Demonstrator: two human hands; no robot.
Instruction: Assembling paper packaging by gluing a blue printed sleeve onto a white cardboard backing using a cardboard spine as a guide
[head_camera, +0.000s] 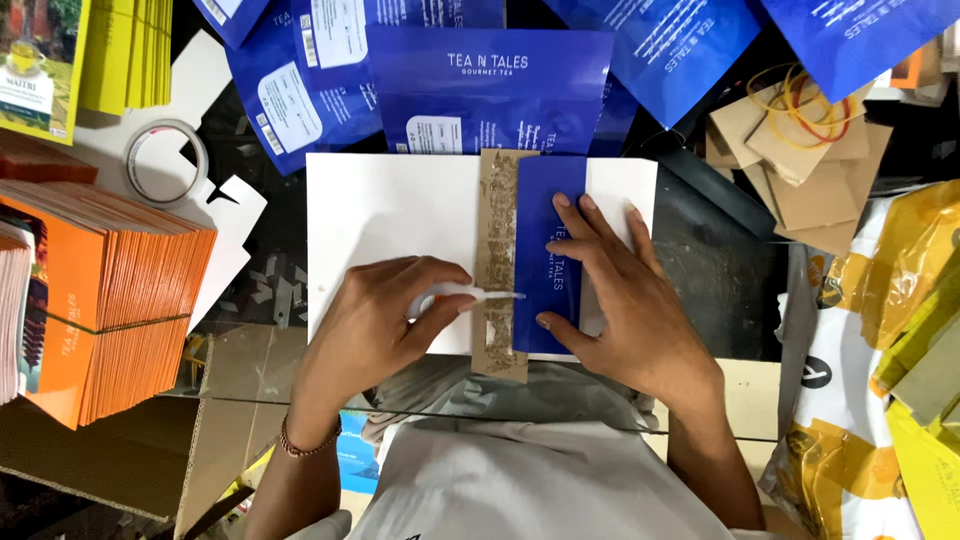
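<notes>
While left hand (385, 315) grips glue tube (470, 293), right hand (610, 290) flat on blue carton (548, 200)

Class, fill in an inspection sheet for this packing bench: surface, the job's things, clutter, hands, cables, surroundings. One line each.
Surface: white sheet laid over a dark bench, used as the work mat.
Job's things: blue flat carton lying on a brown card strip; small white applicator with its tip at the carton's left edge.
Clutter: blue pouches fanned along the top, orange carton stack at left, tape roll, brown card pieces with rubber bands, yellow packets at right.
Hands: left hand grips the applicator; right hand presses flat on the blue carton.
Cables: nothing seen.
Surroundings: cardboard sheets below left; no other person in view.
</notes>
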